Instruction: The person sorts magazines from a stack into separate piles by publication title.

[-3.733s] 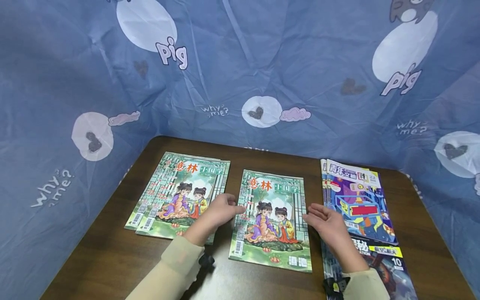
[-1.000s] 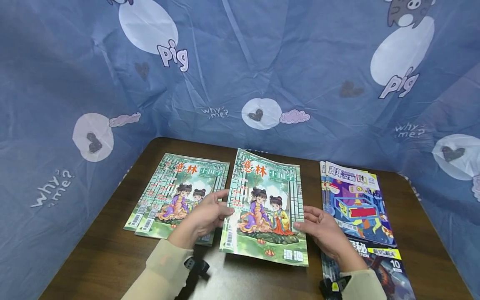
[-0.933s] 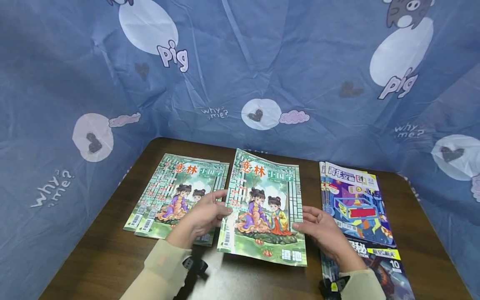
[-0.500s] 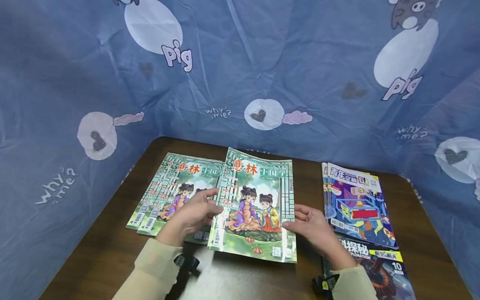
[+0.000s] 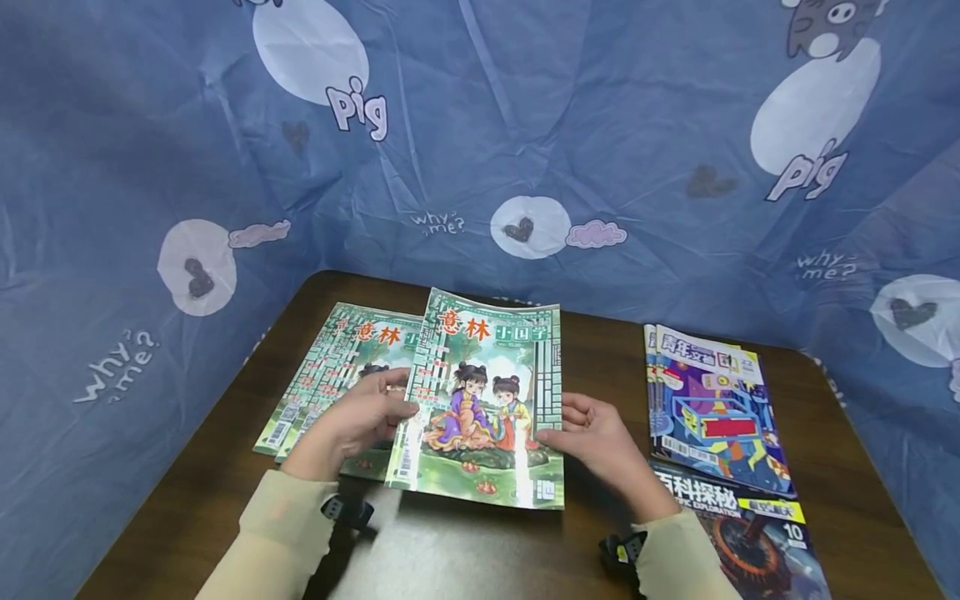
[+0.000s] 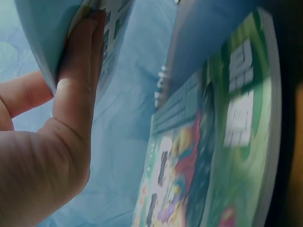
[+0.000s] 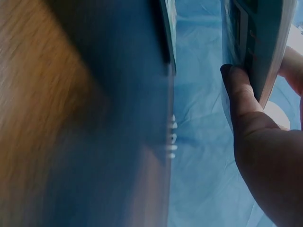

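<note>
A green magazine point(image 5: 480, 400) with two cartoon figures on its cover is held up off the table between both hands. My left hand point(image 5: 352, 425) pinches its left edge, the thumb on the cover; the left wrist view shows fingers point(image 6: 75, 80) against its underside. On the opposite edge my right hand point(image 5: 600, 437) grips it, thumb on top. Below and to the left, magazines with the same cover point(image 5: 322, 375) lie overlapping on the table, partly hidden by the left hand and the held magazine. In the left wrist view one of these lying magazines point(image 6: 241, 142) appears close by.
On the right of the brown table point(image 5: 600, 350) lies a small stack of purple magazines point(image 5: 716, 417). Nearer to me, dark magazines point(image 5: 750, 533) sit partly under it. A blue printed cloth point(image 5: 450, 125) hangs behind and at both sides.
Both hands first reached the green magazine lying mid-table, then took hold of its edges and lifted it. Over the last second they have carried it left, partly over the lying pile.
</note>
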A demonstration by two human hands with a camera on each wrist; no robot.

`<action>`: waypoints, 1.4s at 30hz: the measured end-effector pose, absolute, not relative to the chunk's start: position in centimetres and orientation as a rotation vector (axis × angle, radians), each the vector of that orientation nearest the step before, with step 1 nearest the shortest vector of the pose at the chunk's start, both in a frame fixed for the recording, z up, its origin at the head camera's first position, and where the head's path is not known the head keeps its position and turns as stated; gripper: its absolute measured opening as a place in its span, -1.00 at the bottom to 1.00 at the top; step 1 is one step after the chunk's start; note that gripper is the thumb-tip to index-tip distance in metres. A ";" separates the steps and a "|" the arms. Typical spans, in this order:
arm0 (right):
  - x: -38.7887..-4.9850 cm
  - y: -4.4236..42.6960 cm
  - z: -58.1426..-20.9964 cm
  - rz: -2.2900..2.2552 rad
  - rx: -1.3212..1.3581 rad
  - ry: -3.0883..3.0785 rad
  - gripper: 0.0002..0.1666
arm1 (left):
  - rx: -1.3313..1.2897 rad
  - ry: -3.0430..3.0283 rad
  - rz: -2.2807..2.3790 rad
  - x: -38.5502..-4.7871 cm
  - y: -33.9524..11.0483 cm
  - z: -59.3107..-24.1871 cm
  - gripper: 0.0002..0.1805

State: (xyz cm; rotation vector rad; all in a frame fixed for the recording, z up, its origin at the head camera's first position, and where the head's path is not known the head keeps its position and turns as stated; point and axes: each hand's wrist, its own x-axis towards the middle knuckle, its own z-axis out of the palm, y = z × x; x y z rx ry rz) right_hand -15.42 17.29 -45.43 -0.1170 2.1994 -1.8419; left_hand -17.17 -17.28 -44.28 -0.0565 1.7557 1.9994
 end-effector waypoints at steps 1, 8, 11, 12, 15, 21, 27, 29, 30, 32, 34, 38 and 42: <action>-15.5 17.0 -45.4 -1.851 -0.125 2.189 -0.11 | -0.058 1.755 1.996 -17.2 -17.6 -44.2 -0.12; -16.0 15.3 -45.6 -1.888 -0.152 2.149 -0.15 | -0.041 1.775 1.964 -17.4 -19.5 -43.8 -0.12; -16.1 14.6 -45.7 -1.864 -0.139 2.170 -0.12 | -0.042 1.793 1.942 -17.4 -20.3 -43.8 -0.11; -16.1 14.3 -45.8 -1.852 -0.136 2.180 -0.10 | -0.043 1.795 1.940 -17.4 -20.5 -43.8 -0.11; -16.3 13.5 -45.9 -1.824 -0.125 2.196 -0.06 | -0.051 1.807 1.928 -17.4 -21.3 -43.8 -0.10; -16.8 11.8 -46.1 -1.816 -0.107 2.198 -0.07 | -0.073 1.838 1.878 -17.8 -22.8 -43.9 -0.11; -17.4 10.2 -46.5 -1.776 -0.154 2.210 -0.09 | -0.072 1.832 1.839 -18.0 -24.2 -44.2 -0.09; -17.5 9.6 -46.6 -1.759 -0.166 2.215 -0.11 | -0.065 1.847 1.816 -18.1 -24.7 -44.2 -0.09; -17.6 9.3 -46.7 -1.752 -0.172 2.217 -0.12 | -0.064 1.856 1.805 -18.1 -24.9 -44.3 -0.09; -17.8 8.7 -46.8 -1.745 -0.178 2.219 -0.14 | -0.059 1.889 1.781 -18.2 -25.4 -44.4 -0.09; -18.0 8.1 -47.0 -1.743 -0.183 2.220 -0.15 | -0.061 1.928 1.756 -18.4 -25.8 -44.5 -0.11; -18.2 6.9 -47.4 -1.720 -0.176 2.232 -0.16 | -0.097 2.006 1.701 -18.6 -26.5 -44.6 -0.14; -18.5 5.9 -47.8 -1.693 -0.161 2.251 -0.15 | -0.147 2.070 1.650 -18.9 -26.9 -44.7 -0.18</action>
